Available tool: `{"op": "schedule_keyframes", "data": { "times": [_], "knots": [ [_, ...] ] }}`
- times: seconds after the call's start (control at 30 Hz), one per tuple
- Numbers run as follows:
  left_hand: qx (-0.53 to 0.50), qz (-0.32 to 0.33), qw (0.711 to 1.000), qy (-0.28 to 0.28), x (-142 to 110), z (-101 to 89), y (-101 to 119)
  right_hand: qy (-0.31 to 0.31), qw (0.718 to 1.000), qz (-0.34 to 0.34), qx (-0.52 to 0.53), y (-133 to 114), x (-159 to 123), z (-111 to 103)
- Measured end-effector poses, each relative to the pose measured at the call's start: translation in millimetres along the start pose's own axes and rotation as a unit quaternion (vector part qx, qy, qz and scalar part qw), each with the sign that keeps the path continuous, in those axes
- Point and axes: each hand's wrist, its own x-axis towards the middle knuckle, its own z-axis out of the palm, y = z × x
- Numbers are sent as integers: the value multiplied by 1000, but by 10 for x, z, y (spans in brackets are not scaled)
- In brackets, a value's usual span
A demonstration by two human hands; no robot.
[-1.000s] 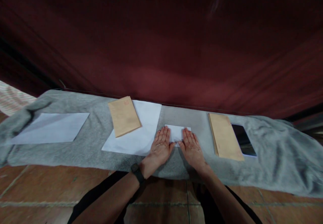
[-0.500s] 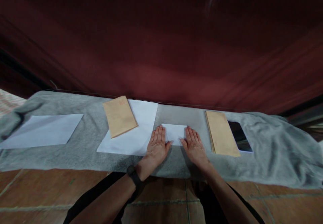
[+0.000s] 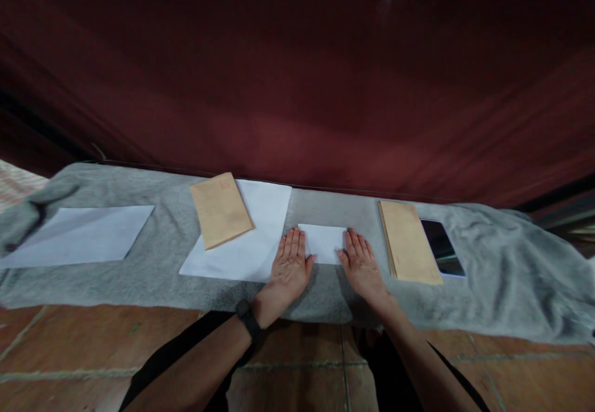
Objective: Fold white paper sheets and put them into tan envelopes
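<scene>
A small folded white paper (image 3: 324, 241) lies on the grey cloth (image 3: 158, 248) in front of me. My left hand (image 3: 289, 263) lies flat at the paper's left edge, fingers stretched out and together, a black band on the wrist. My right hand (image 3: 361, 264) lies flat at the paper's right edge, fingers also stretched out. Both hands press down on the paper's sides and hold nothing.
Left of my hands a brown envelope (image 3: 220, 209) rests on a large white sheet (image 3: 246, 245). Another white sheet (image 3: 79, 233) lies at the far left. To the right are a stack of brown envelopes (image 3: 408, 241) and a dark phone (image 3: 441, 246). A dark red curtain (image 3: 297, 77) hangs behind.
My hands have slid apart along the folded paper, from its middle out to its left and right edges. More of the paper shows between them.
</scene>
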Motion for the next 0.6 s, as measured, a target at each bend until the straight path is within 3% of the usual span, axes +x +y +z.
{"op": "schedule_keyframes", "data": {
  "times": [0.17, 0.33, 0.6],
  "knots": [
    [-34, 85, 996, 3, 19, -100, 113, 3, 999, 2, 46, -52, 51, -78],
    [-66, 189, 980, -24, -60, -135, 275, -43, 989, -55, 131, -240, 52, -162],
    [-57, 209, 976, -37, -167, -82, 315, -69, 989, -89, 95, -265, -67, -120]
  ]
}}
